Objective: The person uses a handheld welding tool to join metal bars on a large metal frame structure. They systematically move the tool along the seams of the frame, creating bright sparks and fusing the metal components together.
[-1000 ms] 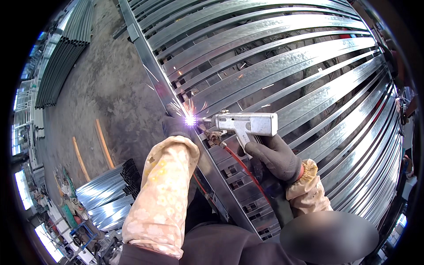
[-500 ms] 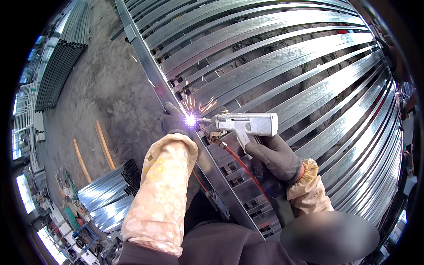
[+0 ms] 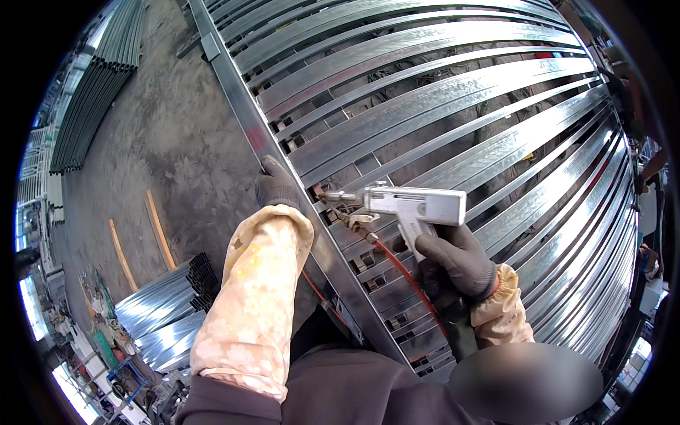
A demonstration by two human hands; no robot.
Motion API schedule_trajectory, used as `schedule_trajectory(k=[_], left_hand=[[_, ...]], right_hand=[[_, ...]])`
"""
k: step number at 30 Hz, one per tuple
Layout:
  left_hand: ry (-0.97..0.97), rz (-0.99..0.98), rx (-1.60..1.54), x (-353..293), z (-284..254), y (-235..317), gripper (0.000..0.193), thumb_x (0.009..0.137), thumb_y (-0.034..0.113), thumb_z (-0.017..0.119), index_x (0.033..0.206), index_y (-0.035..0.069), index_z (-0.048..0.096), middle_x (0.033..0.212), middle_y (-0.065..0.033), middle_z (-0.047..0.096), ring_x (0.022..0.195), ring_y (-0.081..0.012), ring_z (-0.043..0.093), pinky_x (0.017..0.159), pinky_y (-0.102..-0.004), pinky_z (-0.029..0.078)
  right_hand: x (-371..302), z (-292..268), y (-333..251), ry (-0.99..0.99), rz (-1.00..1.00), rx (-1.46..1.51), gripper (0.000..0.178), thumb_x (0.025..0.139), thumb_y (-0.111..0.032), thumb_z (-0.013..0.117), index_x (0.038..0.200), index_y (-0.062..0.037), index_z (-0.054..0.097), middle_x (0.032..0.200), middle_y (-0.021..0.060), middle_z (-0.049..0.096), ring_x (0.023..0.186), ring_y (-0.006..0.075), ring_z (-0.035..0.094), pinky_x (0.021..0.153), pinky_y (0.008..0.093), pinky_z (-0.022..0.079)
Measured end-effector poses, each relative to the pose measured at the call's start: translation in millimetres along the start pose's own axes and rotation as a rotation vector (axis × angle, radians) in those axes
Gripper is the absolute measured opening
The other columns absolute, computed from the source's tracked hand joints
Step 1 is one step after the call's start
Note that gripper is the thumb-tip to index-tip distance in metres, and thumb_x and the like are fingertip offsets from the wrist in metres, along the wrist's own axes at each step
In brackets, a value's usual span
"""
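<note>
Stained concrete floor (image 3: 188,134) | on it: two narrow wooden strips (image 3: 160,231) | just beside them: stacked rectangular metal tubes (image 3: 157,297)

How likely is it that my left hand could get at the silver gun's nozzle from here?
Probably yes: your left hand is at the metal rail, just left of the nozzle, with only the rail's edge seeming to lie between. Your right hand holds the silver gun.

silver gun (image 3: 435,205), red hose (image 3: 394,259), peach floral sleeve (image 3: 248,308)

Left of rail (image 3: 239,99) is free; gun (image 3: 428,203) blocks right.
</note>
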State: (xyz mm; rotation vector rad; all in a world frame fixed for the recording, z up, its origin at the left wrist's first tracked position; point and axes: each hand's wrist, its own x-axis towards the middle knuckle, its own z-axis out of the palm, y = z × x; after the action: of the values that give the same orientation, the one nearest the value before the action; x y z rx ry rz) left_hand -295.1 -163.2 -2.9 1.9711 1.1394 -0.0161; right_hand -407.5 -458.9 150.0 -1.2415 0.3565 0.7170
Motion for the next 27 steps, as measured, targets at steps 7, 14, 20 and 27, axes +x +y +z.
schedule_trajectory(k=[7,14,20,27], left_hand=[[-0.010,0.195,-0.098,-8.9,-7.0,-12.9,0.071,0.104,0.057,0.044,0.131,-0.006,0.061,0.129,-0.0327,0.066,0.123,-0.0494,0.062,0.104,-0.0505,0.048],[-0.094,0.412,0.092,-97.2,-24.9,-60.9,0.105,0.080,0.034,0.085,0.155,-0.006,0.025,0.148,-0.0306,0.049,0.137,-0.0408,0.052,0.114,-0.0418,0.041],[-0.121,0.170,0.271,-105.8,-24.7,-29.1,0.104,0.078,0.023,0.085,0.154,-0.007,0.021,0.146,-0.0343,0.049,0.137,-0.0443,0.052,0.117,-0.0432,0.041],[-0.090,0.156,0.327,-109.7,-24.3,-20.6,0.093,0.078,0.021,0.086,0.146,-0.006,0.030,0.139,-0.0328,0.055,0.131,-0.0426,0.057,0.112,-0.0444,0.045]], right_hand=[[-19.0,-21.0,9.5,0.002,-0.117,-0.027,0.051,0.099,-0.020,0.071,0.141,0.0042,0.054,0.118,0.0089,0.069,0.104,0.0150,0.066,0.092,0.0307,0.053],[-29.0,-33.8,14.4,0.066,-0.114,0.012,0.055,0.099,-0.017,0.073,0.145,0.0038,0.051,0.132,0.0074,0.062,0.118,0.0149,0.060,0.104,0.0325,0.048],[-28.9,-24.8,9.7,0.024,-0.102,0.001,0.049,0.099,-0.016,0.071,0.141,0.0042,0.054,0.126,0.0078,0.066,0.111,0.0142,0.063,0.097,0.0314,0.051],[-17.2,-17.6,8.3,0.058,-0.137,-0.040,0.048,0.100,-0.017,0.070,0.139,0.0049,0.054,0.114,0.0061,0.067,0.097,0.0132,0.066,0.092,0.0303,0.052]])
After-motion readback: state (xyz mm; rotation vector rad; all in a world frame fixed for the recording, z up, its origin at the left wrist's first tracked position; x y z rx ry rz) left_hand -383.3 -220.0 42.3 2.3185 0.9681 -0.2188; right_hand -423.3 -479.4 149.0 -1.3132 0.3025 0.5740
